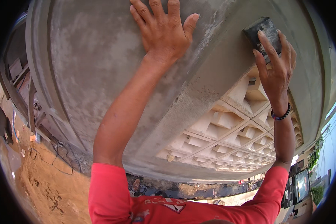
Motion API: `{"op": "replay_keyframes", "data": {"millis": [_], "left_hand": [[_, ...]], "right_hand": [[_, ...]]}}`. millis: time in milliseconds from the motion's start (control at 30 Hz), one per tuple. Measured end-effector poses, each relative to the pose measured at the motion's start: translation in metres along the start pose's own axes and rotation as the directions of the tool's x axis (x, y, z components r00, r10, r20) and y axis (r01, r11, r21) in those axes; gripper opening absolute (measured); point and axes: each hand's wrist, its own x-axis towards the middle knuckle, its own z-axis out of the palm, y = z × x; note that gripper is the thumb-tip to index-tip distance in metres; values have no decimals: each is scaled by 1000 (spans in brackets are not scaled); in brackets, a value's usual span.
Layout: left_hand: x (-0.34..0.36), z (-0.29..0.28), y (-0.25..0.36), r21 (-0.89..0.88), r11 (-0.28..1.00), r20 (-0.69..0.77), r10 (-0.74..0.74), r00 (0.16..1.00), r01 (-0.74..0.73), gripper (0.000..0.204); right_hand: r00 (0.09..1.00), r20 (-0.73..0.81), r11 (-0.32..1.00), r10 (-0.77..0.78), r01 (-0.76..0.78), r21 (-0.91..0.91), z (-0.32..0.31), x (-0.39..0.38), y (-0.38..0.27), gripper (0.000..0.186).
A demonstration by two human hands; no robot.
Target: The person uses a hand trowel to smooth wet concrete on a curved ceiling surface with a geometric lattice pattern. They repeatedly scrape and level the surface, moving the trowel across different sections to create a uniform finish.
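Observation:
My left hand (164, 31) lies spread against the grey plastered wall (89, 63), fingers apart and holding nothing. My right hand (274, 65) grips a dark, smeared rectangular block (268, 30), fingertips on its face and side, and presses it to the plaster band above a cream breeze-block screen (216, 142). A rough, paler strip of plaster runs diagonally between my two hands, along the screen's upper left edge. A beaded bracelet is on my right wrist, and both my arms come out of red short sleeves.
At the left, wooden planks (24, 74) stand by the wall over sandy ground (52, 190) with loose cables. A wet, dark channel with litter runs along the wall's foot. A dark vehicle (300, 186), plants (315, 156) and overhead wires are at the right.

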Motion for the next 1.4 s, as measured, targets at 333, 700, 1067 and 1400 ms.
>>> {"op": "replay_keyframes", "data": {"millis": [333,700,1067,1400], "left_hand": [[4,1,-5,-8,1000,-18,0,1000,0,72],[-4,11,-7,386,922,26,32,999,-40,73],[-4,19,-16,-70,997,14,35,999,-34,77],[-1,16,-15,-37,998,45,59,997,-58,77]], "right_hand": [[994,102,999,-34,32,26,-5,-33,-27,44],[994,76,992,-77,69,103,0,-39,-40,48],[993,115,983,-40,18,180,9,-89,-79,49],[983,-26,971,181,-174,161,20,-80,-90,47]]}}
